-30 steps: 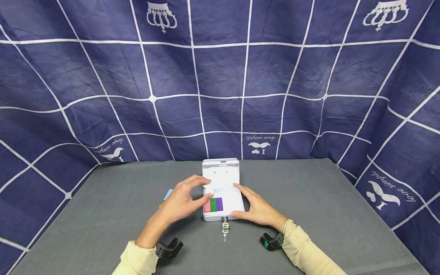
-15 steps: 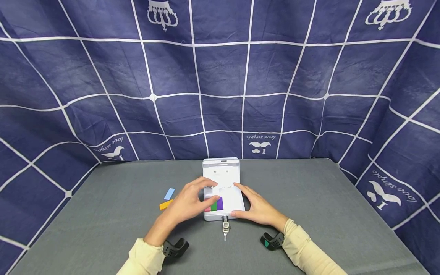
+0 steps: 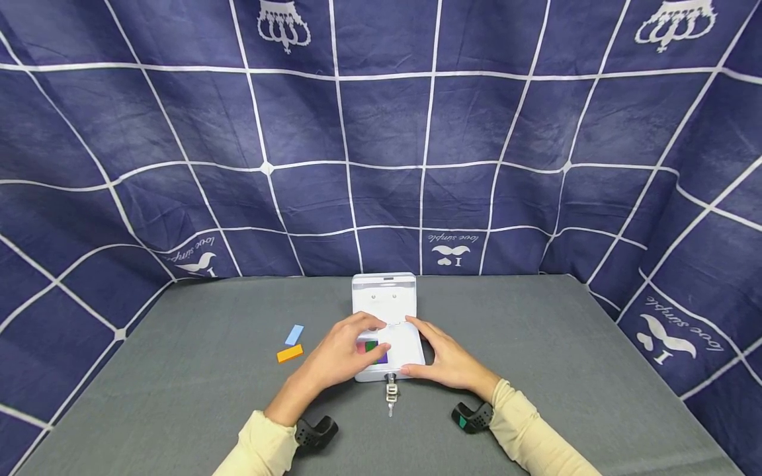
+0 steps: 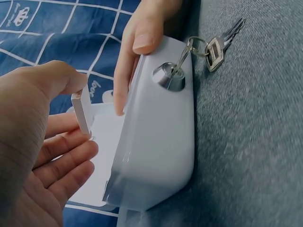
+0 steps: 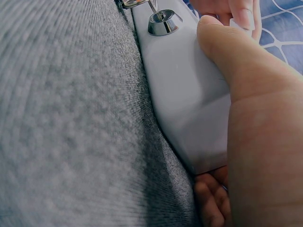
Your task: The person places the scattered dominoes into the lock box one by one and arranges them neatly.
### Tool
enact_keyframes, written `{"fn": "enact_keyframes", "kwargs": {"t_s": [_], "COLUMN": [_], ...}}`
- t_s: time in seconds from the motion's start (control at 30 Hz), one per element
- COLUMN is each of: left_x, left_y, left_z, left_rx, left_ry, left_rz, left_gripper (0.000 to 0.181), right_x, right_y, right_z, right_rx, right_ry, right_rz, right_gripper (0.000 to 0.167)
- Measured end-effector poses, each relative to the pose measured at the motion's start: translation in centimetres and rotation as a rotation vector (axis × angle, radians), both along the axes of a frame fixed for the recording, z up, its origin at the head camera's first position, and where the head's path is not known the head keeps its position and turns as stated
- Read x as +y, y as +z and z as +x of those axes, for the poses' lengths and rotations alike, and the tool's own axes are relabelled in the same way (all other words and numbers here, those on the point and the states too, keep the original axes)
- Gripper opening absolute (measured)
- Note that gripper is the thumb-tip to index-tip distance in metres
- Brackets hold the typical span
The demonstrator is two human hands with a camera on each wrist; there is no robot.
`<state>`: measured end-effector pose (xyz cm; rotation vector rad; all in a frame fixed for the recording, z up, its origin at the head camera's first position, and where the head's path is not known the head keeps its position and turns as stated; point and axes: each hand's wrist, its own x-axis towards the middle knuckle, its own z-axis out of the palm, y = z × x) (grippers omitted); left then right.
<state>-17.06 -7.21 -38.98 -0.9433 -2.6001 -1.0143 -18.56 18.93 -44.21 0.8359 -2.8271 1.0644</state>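
A white lockbox (image 3: 408,350) stands with its lid (image 3: 383,305) raised at the back. Inside, pink, green (image 3: 372,346) and purple (image 3: 383,359) blocks lie side by side at the left, partly covered by my left hand (image 3: 340,352). That hand is over the box, pinching a thin white block (image 4: 82,112) between thumb and fingers; the block barely shows against the white box in the head view. My right hand (image 3: 452,363) grips the box's right side, thumb on the front rim. Keys (image 3: 391,393) hang from the front lock (image 4: 169,75).
On the grey table (image 3: 196,370), left of the box, lie a light blue block (image 3: 294,334) and an orange block (image 3: 290,354). A dark blue curtain with white lines (image 3: 381,132) hangs behind the table.
My left hand has moved right, further over the box, now covering more of the coloured blocks. The blue and orange blocks have come into full view. My right hand stays in place.
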Motion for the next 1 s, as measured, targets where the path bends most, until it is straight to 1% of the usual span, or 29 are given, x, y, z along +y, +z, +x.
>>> {"fn": "enact_keyframes", "kwargs": {"t_s": [0.1, 0.17, 0.3, 0.47, 0.63, 0.83, 1.0], "left_x": [0.3, 0.5, 0.9, 1.3, 1.7, 2.0, 2.3], "left_y": [-0.1, -0.2, -0.5, -0.7, -0.7, -1.0, -1.4], "left_z": [0.0, -0.1, -0.1, -0.1, -0.3, -0.5, -0.7], "left_rx": [0.003, 0.018, 0.035, 0.028, 0.037, 0.021, 0.039], "left_ry": [-0.016, -0.024, -0.023, -0.014, -0.012, -0.011, -0.017], "left_rz": [0.011, 0.015, 0.011, 0.011, -0.002, -0.008, -0.008], "left_gripper": [0.035, 0.034, 0.033, 0.033, 0.032, 0.032, 0.03], "right_x": [-0.1, -0.1, -0.1, 0.0, 0.0, 0.0, 0.0], "right_y": [0.1, 0.1, 0.1, -0.1, -0.1, 0.0, -0.1], "right_z": [0.0, 0.0, 0.0, 0.0, 0.1, 0.1, 0.0], "right_rx": [0.0, 0.002, 0.003, 0.01, 0.017, 0.027, 0.011], "right_ry": [0.003, 0.007, 0.007, 0.003, 0.003, 0.007, 0.0], "right_rz": [-0.011, -0.013, -0.005, -0.004, -0.01, -0.016, -0.013], "right_gripper": [0.096, 0.096, 0.096, 0.096, 0.097, 0.096, 0.097]}}
